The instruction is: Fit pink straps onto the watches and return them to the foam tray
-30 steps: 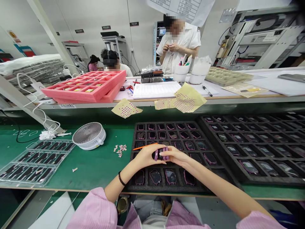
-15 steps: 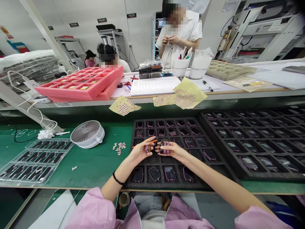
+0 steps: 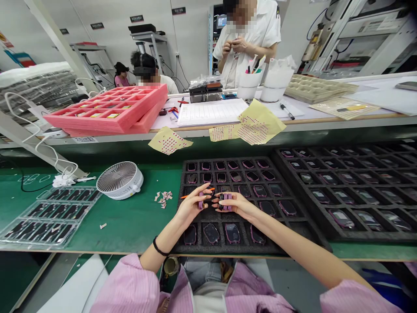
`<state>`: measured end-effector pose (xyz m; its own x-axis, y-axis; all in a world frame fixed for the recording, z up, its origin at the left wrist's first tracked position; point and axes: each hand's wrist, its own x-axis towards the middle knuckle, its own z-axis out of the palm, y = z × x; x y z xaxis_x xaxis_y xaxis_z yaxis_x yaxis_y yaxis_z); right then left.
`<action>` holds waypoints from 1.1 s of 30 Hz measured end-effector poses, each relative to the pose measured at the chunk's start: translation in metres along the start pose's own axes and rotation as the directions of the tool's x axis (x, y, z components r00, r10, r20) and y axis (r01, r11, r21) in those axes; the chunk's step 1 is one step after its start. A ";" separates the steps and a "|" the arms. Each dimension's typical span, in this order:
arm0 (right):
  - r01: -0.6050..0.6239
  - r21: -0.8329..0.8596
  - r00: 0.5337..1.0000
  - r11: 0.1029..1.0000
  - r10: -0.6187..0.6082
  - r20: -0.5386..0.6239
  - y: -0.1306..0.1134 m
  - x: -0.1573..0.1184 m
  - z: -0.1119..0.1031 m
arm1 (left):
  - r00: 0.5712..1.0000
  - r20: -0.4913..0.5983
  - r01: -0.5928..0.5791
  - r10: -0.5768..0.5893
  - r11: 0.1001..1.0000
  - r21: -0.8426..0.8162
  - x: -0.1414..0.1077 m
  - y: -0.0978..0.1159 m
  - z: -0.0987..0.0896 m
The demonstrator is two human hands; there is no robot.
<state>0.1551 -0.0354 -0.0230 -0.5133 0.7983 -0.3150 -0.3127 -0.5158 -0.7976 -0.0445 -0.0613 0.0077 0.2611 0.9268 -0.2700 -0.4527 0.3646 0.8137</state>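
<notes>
My left hand [image 3: 186, 208] is closed on a purple-framed watch case [image 3: 200, 201], gripped between thumb and fingers and seen nearly edge-on. A thin orange stick [image 3: 184, 197] crosses behind that hand's fingers; its kind is unclear. Facing it, my right hand [image 3: 240, 205] pinches purple and black watch parts [image 3: 225, 202], which look like more than one piece side by side. A small gap separates the two hands. Both are above a black foam tray [image 3: 228, 251], whose compartments hold several dark-screened, purple-framed watches [image 3: 232, 233].
A second foam tray [image 3: 321, 232] of watches lies right. Left are a white fan [image 3: 120, 180], small pale scraps [image 3: 163, 198] and clear plastic trays [image 3: 70, 221]. The shelf [image 3: 195, 130] above carries pink foam trays [image 3: 127, 121] and white cups [image 3: 249, 84]. Co-workers are beyond.
My left hand has turned the watch case more edge-on, so its yellow inner part no longer shows, and has drawn slightly away from the right. My right hand keeps its grip.
</notes>
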 end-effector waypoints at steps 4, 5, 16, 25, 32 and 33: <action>-0.003 -0.018 1.000 1.000 0.003 0.021 0.002 0.000 0.000 | 0.991 -0.075 -0.103 0.114 0.985 0.139 -0.006 -0.008 -0.012; -0.003 -0.023 1.000 1.000 0.004 0.025 0.003 0.000 0.000 | 0.986 -0.084 -0.125 0.142 0.975 0.183 -0.008 -0.011 -0.015; 0.013 -0.101 1.000 0.995 -0.011 0.015 0.007 -0.002 0.002 | 0.873 -0.020 -0.325 0.486 0.613 0.720 -0.022 -0.028 -0.041; 0.024 -0.112 1.000 0.993 -0.022 0.021 0.009 -0.003 0.002 | 0.879 0.012 -0.313 0.476 0.560 0.767 -0.025 -0.033 -0.042; 0.029 -0.127 1.000 0.991 -0.028 0.004 0.010 -0.003 0.002 | 0.889 0.003 -0.301 0.458 0.579 0.758 -0.030 -0.035 -0.041; 0.030 -0.132 1.000 0.991 -0.030 0.004 0.011 -0.003 0.002 | 0.886 -0.005 -0.301 0.464 0.583 0.755 -0.029 -0.036 -0.041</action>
<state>0.1514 -0.0436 -0.0296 -0.5070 0.8120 -0.2892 -0.2199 -0.4463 -0.8675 -0.0709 -0.0979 -0.0344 0.0168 0.9906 0.1361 0.3008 -0.1348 0.9441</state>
